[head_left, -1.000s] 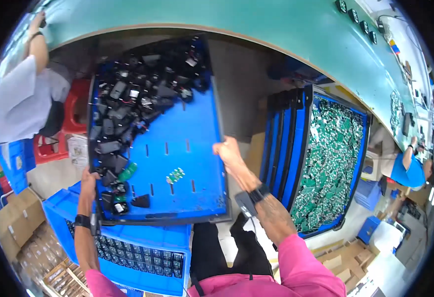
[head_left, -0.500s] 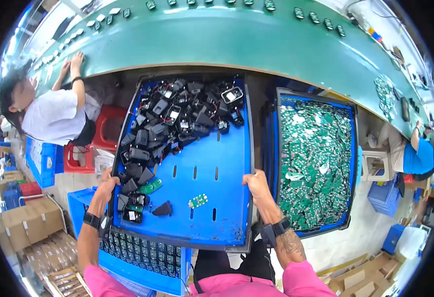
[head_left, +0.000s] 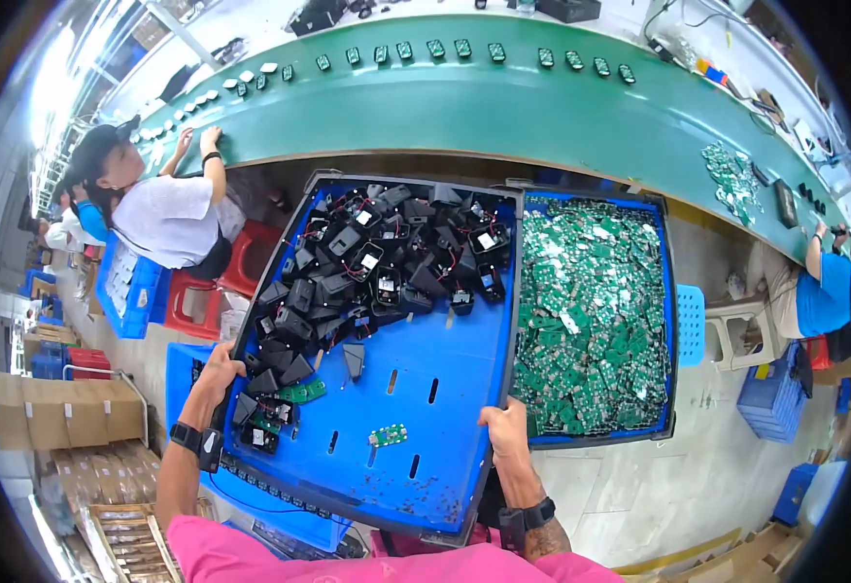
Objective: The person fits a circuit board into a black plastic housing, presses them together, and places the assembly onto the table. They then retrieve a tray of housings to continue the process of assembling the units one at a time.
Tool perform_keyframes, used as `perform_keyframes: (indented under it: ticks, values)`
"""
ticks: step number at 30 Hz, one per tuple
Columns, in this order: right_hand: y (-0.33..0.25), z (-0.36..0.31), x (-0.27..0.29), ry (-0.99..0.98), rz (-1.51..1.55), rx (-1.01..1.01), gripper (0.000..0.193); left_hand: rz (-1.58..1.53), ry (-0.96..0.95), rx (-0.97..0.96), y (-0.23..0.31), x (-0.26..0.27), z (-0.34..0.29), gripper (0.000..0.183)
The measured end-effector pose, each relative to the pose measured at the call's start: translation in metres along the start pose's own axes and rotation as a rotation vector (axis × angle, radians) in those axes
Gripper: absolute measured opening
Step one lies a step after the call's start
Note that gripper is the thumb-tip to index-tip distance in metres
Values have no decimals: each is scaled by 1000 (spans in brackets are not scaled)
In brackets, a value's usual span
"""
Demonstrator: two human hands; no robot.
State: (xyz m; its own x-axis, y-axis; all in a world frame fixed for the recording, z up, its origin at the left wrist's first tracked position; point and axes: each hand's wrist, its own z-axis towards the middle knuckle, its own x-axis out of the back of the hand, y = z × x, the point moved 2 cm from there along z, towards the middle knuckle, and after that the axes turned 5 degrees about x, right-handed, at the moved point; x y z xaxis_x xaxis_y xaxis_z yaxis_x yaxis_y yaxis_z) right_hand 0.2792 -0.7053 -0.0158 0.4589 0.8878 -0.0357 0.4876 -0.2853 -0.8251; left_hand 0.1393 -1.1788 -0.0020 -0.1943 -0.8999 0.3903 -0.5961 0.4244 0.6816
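A large blue tray [head_left: 425, 457] is held up in front of me by both side rims. My left hand [head_left: 218, 374] grips its left edge and my right hand [head_left: 505, 429] grips its right edge. Several black plastic parts with wires [head_left: 377, 257] are heaped in the tray's far half and along its left side. A few small green circuit boards [head_left: 389, 434] lie loose on the tray's bare blue floor. Both wrists wear dark bands.
A second blue tray [head_left: 666, 321] full of green circuit boards stands right of mine. A green conveyor belt [head_left: 503, 107] with small parts curves across the back. One person in white sits at left on a red stool, another in blue at right. Cardboard boxes lie at lower left.
The tray has swung from tilted left to nearly square in front of me and now lies beside the tray of green boards. Both hands keep their grip on the rims.
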Motion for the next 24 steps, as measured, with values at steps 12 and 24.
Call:
perform_keyframes:
  ticks: [12, 24]
  values:
    - [-121, -29, 92, 124, 103, -3, 21, 44, -158, -88, 188, -68, -32, 55]
    - [-138, 127, 135, 496, 352, 117, 18, 547, -211, -571, 408, -257, 217, 29]
